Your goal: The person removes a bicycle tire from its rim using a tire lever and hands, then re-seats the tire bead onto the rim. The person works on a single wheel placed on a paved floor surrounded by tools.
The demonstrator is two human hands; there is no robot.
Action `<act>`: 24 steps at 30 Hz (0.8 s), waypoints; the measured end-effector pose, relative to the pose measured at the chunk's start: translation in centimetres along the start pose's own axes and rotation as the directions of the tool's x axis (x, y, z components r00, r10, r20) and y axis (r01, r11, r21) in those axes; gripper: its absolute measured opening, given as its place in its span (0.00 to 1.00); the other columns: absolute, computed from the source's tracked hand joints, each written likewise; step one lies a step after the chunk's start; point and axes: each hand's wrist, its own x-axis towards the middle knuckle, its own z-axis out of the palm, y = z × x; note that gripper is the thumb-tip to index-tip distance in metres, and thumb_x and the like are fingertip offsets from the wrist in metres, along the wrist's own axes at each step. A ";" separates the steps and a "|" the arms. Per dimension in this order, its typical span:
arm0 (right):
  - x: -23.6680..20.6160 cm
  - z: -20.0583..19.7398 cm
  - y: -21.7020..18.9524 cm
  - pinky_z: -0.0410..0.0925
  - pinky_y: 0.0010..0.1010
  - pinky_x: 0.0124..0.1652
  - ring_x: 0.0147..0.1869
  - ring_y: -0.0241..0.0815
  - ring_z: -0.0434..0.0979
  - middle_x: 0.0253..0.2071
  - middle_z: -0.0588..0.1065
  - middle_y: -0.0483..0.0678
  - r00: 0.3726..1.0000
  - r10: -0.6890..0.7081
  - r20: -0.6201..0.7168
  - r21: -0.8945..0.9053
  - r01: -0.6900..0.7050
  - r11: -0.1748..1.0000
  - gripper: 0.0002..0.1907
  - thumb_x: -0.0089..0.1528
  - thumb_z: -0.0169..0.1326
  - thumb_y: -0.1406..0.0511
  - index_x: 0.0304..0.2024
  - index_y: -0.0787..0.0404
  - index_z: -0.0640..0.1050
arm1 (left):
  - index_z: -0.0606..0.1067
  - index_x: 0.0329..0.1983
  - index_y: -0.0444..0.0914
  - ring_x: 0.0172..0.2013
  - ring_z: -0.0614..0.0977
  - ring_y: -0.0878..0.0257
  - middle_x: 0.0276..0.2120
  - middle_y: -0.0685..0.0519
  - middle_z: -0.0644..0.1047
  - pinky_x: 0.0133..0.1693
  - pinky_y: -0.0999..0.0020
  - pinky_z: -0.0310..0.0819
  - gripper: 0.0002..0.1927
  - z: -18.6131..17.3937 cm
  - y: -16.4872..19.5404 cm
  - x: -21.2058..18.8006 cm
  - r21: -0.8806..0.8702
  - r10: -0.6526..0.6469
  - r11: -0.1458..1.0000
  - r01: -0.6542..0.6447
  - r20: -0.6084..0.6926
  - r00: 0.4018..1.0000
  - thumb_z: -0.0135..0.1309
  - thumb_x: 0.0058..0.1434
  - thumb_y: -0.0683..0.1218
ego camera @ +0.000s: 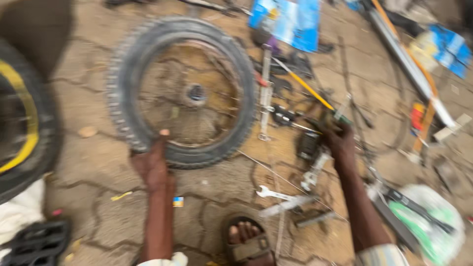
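A spoked bicycle wheel with a knobbly black tyre lies flat on the cracked ground. My left hand rests on the tyre's near edge, thumb up on the rim. Right of the wheel, my right hand reaches into a pile of tools and closes on a small dark tool; motion blur hides exactly what it is. A yellow-handled screwdriver lies just beyond that hand.
A silver spanner and metal parts lie near my sandalled foot. Another wheel with a yellow rim stands at the left. Blue packaging, long rods and a green-white bag crowd the right side.
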 end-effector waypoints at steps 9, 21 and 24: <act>-11.3 6.8 -9.7 0.71 0.55 0.44 0.53 0.60 0.74 0.50 0.74 0.61 0.808 -0.532 0.253 -0.764 0.505 0.402 0.19 0.59 0.66 0.63 0.52 0.57 0.78 | 0.72 0.56 0.30 0.40 0.80 0.60 0.42 0.50 0.80 0.48 0.66 0.73 0.31 1.7 6.1 -2.3 -0.194 -0.061 0.978 0.071 0.058 0.996 0.68 0.49 0.43; -13.7 24.5 -21.0 0.75 0.46 0.42 0.39 0.51 0.83 0.43 0.81 0.57 0.320 0.284 0.904 -0.428 0.705 0.565 0.29 0.69 0.44 0.49 0.69 0.53 0.66 | 0.75 0.49 0.31 0.33 0.77 0.61 0.35 0.51 0.78 0.40 0.65 0.73 0.23 -0.6 5.7 -1.8 -0.251 -0.137 0.951 0.183 0.189 0.972 0.67 0.50 0.40; -13.2 25.2 -22.1 0.74 0.48 0.49 0.50 0.50 0.81 0.55 0.76 0.51 0.229 0.456 0.860 -0.450 0.762 0.466 0.32 0.65 0.44 0.46 0.67 0.50 0.67 | 0.74 0.50 0.32 0.35 0.79 0.62 0.36 0.51 0.79 0.43 0.66 0.75 0.25 -1.1 4.9 -1.8 -0.331 -0.158 0.915 0.230 0.229 0.960 0.67 0.49 0.38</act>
